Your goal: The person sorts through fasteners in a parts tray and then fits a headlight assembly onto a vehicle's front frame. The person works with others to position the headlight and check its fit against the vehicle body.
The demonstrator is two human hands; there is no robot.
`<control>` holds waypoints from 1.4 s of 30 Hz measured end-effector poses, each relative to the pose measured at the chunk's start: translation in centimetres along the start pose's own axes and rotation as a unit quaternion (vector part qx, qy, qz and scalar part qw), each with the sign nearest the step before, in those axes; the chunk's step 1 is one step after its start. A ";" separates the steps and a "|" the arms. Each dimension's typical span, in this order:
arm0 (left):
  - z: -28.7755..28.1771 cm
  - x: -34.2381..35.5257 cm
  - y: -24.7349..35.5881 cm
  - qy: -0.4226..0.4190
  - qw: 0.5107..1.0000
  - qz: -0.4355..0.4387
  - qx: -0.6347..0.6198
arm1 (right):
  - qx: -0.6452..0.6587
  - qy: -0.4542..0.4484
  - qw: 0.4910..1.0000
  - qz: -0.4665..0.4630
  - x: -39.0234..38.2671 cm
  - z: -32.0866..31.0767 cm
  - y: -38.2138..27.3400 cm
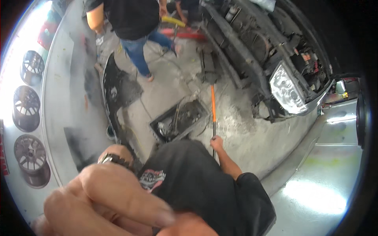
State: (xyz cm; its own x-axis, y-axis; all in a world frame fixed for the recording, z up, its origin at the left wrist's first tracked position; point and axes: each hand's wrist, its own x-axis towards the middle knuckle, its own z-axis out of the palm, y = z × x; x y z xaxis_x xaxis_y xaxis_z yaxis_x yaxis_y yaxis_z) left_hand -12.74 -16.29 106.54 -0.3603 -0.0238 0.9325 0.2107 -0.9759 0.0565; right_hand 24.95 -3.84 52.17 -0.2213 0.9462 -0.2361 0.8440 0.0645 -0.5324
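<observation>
My right hand (216, 143) is wrapped round the black lower part of a long pole (213, 103), orange above. The pole slopes away over the floor, and its far end meets a dark rectangular piece (208, 66); I cannot tell what kind of tool it is. Very close to the camera, my left hand (106, 196) is raised with its fingers curled and pressed together; anything between the fingertips is hidden. A dark-banded watch (115, 159) is on my left wrist. Beyond my black shirt lies a black rectangular tray (198, 125) with dark parts and a hose.
A car with an exposed front end (252, 43) and a headlight (287, 89) stands at right. A black bumper-like panel (122, 88) leans on the left. A person in jeans (136, 49) holds something yellow; another person is behind. A red floor-level tool (189, 34) lies near them.
</observation>
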 end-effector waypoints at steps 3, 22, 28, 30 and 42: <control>1.7 -1.8 -1.3 -0.045 0.996 -0.063 -0.034 | 0.035 -0.019 0.990 0.132 -1.9 -1.9 0.2; 12.9 -8.7 -9.9 -0.045 0.733 -0.655 -0.178 | 0.014 -0.071 0.984 0.161 -2.3 -4.2 4.0; 12.6 -16.4 -13.0 -0.368 0.684 -0.615 -0.136 | 0.014 -0.021 0.992 0.122 0.6 -2.8 7.0; 10.7 -18.3 -13.0 -0.456 0.612 -0.632 -0.130 | 0.016 0.010 0.992 0.127 0.9 -3.3 9.0; 9.7 -22.6 -10.8 -0.469 0.561 -0.657 -0.183 | 0.281 -0.159 0.887 0.331 -3.1 -11.6 10.2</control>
State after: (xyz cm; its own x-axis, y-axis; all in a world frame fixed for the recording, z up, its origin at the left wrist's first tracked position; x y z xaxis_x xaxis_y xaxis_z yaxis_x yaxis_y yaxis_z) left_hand 1.95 -3.07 88.30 0.6880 0.7245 -0.0414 0.0607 -0.0006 0.9982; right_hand 39.91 -2.40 56.84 0.0290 0.5747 -0.8178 0.4844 -0.7238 -0.4915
